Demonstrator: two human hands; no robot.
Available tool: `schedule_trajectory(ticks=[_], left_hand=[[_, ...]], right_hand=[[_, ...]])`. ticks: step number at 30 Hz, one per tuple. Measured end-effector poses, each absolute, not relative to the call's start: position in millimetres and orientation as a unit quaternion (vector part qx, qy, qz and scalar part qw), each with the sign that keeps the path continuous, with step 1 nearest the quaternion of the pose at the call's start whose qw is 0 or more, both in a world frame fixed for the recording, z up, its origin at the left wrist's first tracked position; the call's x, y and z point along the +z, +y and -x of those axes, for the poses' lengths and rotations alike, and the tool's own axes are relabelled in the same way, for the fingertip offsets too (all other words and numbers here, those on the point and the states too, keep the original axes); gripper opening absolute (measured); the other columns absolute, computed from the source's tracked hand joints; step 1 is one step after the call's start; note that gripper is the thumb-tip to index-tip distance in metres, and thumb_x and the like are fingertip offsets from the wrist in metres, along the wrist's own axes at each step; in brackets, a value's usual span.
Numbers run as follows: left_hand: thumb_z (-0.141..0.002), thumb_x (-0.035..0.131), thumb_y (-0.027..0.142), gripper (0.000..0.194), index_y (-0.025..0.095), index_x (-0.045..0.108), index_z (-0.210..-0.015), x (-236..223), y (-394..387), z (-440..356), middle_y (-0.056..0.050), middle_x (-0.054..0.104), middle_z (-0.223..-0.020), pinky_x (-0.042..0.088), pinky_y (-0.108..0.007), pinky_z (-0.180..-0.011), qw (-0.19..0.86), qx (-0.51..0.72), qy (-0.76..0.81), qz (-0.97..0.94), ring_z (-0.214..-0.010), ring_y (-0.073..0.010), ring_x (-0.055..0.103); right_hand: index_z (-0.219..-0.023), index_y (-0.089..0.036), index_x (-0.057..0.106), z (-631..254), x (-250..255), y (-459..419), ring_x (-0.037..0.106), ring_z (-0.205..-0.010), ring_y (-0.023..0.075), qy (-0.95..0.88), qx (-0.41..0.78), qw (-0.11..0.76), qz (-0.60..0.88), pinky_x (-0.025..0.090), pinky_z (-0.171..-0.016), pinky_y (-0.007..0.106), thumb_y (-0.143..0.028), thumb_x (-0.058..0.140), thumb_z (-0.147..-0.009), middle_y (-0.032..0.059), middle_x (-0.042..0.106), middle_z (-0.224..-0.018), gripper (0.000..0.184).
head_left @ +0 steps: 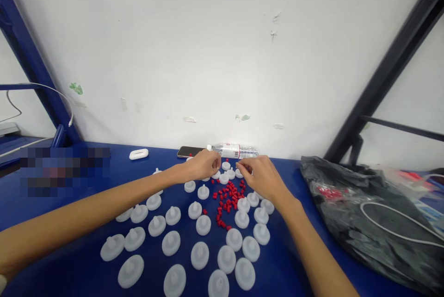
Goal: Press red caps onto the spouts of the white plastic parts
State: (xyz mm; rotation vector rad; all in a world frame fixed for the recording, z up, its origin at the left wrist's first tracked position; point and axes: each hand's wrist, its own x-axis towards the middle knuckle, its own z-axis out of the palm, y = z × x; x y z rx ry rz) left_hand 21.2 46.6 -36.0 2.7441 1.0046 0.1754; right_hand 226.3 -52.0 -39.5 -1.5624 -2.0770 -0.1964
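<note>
White translucent round caps with a short nozzle (203, 225) stand in loose rows on the blue table, nozzles up. Small red plastic pieces (227, 204) lie scattered in a pile among them. My left hand (206, 163) reaches over the far caps with its fingers curled together, close to one white cap (215, 175). Thumb and forefinger of my right hand (258, 172) are pinched together just above another white cap (238, 173). Whatever either hand's fingertips hold is hidden or too small to make out.
Behind the hands lie a clear plastic bottle (231, 151) and a phone (189, 151) by the wall. A white earbud case (138, 154) sits at the back left. On the right, a black plastic bag (333, 223) carries a white cable (388, 232) and a bag of red pieces (331, 192).
</note>
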Motion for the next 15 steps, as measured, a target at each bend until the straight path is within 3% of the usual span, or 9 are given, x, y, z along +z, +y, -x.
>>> schedule_trajectory(ticks=[9, 15], left_hand=[[-0.100, 0.063, 0.035, 0.029, 0.016, 0.064, -0.122, -23.1, 49.9, -31.9, -0.009, 0.067, -0.120, 0.059, -0.043, -0.086, 0.064, 0.076, 0.353, -0.930, -0.100, -0.0226, 0.068], [-0.099, 0.064, 0.034, 0.032, 0.017, 0.062, -0.127, -25.8, 70.0, -49.8, -0.010, 0.065, -0.126, 0.058, -0.045, -0.089, 0.050, 0.063, 0.328, -0.941, -0.106, -0.0245, 0.067]], right_hand=[[-0.090, -0.020, 0.077, -225.0, -39.4, -53.4, 0.065, -0.068, 0.0188, -0.767, -0.050, 0.266, 0.581, 0.039, -0.071, 0.030, -0.028, 0.050, -0.102, 0.0036, 0.075, -0.075, 0.031], [-0.096, -0.025, 0.079, -214.9, -46.5, -53.3, 0.066, -0.073, 0.0163, -0.796, -0.004, 0.257, 0.548, 0.041, -0.069, 0.027, -0.026, 0.057, -0.099, 0.0015, 0.076, -0.090, 0.022]])
